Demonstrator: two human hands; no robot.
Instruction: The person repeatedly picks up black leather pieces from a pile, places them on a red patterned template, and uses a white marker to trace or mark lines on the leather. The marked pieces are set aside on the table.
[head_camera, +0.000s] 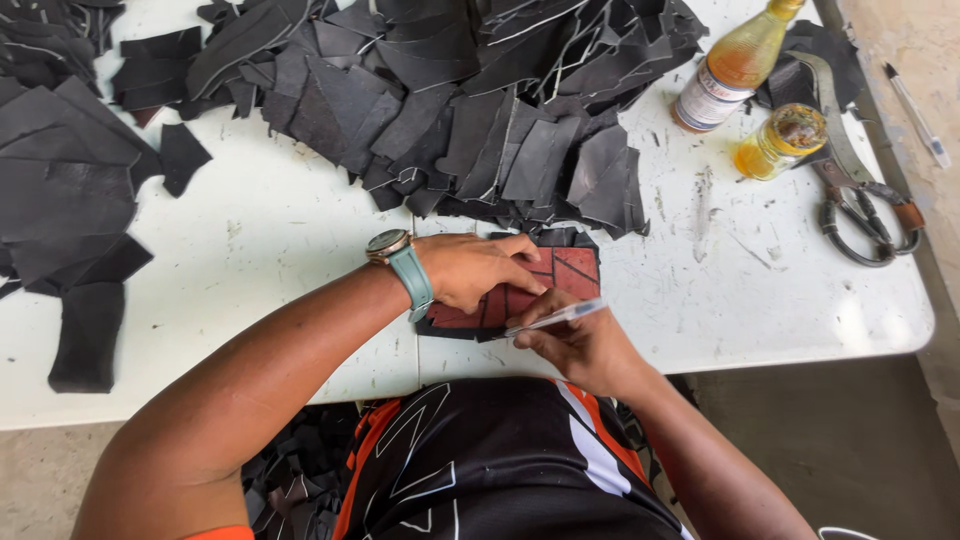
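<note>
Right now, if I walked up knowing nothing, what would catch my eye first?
Probably the big heap of black cut pieces across the back of the white table. In front of it, the left hand presses down a red template while the right hand runs a pen along its edge. At far right stand two bottles of amber liquid beside scissors.
</note>
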